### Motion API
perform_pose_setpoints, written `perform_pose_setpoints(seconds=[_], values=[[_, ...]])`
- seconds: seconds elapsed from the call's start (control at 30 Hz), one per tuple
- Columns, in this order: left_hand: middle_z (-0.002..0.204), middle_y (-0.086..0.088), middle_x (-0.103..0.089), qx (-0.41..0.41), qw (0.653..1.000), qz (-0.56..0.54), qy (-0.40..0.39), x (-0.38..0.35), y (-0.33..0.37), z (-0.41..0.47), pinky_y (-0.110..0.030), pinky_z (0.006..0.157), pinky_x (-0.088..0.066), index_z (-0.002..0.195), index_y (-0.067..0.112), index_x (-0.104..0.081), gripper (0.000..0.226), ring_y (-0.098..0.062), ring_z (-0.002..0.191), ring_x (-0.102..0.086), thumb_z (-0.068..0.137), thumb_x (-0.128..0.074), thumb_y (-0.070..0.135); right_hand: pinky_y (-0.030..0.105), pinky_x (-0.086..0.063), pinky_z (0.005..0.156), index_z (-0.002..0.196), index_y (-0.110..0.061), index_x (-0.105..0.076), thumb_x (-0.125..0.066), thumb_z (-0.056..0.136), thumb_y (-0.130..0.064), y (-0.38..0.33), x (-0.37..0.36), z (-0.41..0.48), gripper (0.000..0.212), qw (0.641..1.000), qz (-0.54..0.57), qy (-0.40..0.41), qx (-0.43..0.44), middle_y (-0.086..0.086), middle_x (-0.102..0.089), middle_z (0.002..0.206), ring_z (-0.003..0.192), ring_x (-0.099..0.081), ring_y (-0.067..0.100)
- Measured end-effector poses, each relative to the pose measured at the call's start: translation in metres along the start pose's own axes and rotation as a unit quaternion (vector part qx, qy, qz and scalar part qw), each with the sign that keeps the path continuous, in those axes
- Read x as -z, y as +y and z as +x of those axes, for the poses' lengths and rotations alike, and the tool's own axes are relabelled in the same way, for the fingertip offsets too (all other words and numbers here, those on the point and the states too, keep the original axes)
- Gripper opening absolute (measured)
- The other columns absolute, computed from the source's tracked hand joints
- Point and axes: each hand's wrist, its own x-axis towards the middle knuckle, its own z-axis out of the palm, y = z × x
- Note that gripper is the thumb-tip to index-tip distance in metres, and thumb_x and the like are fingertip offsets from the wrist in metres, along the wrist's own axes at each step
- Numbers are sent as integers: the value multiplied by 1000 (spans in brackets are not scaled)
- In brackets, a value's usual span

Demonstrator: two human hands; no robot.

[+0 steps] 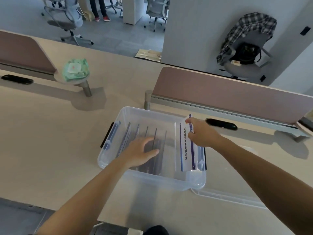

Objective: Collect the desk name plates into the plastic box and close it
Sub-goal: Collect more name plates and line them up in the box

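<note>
Name plate (186,146), thin, stiff, probably light and slick: your right hand (202,134) pinches its top edge; your left hand (142,150), open, steadies stacked plates (153,133) in the plastic box (152,179).

Your work surface is a pale beige desk (50,133), wide and mostly bare. Directly on it: the clear plastic box (152,180) sits open near your edge, centre-right. Its clear lid (228,197) lies flat on the desk, tucked partly under the box's right side. Mauve divider panels stand on the desktop, one (228,92) just behind the box, another (22,50) far left. Black cable slots are set into the top: one (221,124) right of the box, one (17,79) far left. A small round stand (84,82) carrying a green wipes pack (75,69) rises at back left.
</note>
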Motion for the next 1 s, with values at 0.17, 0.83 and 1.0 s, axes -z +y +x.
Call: perform_pose_setpoints(seconds=[0.17, 0.83, 1.0], values=[[158, 1, -23, 14, 993, 117, -31, -22, -12, 17, -50, 115, -21, 145, 46, -30, 71, -28, 147, -13, 83, -53, 69, 32, -48, 70, 149, -16, -28, -47, 97, -15, 10, -39, 20, 55, 996, 25, -77, -43, 14, -59, 112, 82, -59, 21], [153, -1, -13, -58, 963, 256, -57, -72, 21, 45, -51, 115, -4, 144, 43, -35, 80, -33, 143, 0, 75, -54, 78, 32, -50, 75, 147, -14, -33, -51, 97, -27, 39, -67, 80, 54, 987, 37, -133, -76, 18, -56, 129, 98, -63, 30], [124, 0, -37, -110, 952, 269, -93, -91, 45, 53, -39, 102, -26, 142, 43, -40, 81, -25, 119, -31, 71, -57, 79, 30, -53, 75, 127, -1, -56, -50, 97, -19, 41, -62, 102, 35, 981, 36, -143, -125, 17, -62, 127, 96, -65, 29]])
